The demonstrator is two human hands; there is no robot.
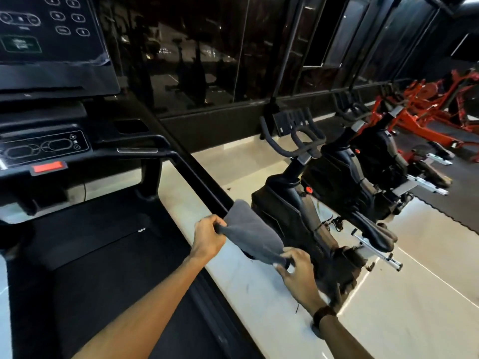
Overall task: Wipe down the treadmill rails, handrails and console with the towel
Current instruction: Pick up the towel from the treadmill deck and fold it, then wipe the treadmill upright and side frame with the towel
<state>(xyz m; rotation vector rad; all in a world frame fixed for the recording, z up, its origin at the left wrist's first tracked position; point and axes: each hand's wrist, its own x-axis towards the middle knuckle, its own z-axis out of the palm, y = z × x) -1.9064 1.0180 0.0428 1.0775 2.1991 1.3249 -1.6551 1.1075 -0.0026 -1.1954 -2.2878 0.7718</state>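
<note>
While draped over handrail (197,174), towel (248,231) spans both | left hand (208,235) grips | right hand (295,265) pinches

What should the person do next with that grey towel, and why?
Probably slide the towel along the right handrail toward the console. Both the left hand and right hand grip its ends, draped over the rail's near end, so the upper stretch looks unwiped.

Both forearms bare, no sleeves in view. Left hand (207,238): no rings or bands visible. Right hand (298,268): dark wristband (324,315) at wrist, approx. watch-strap type.
</note>
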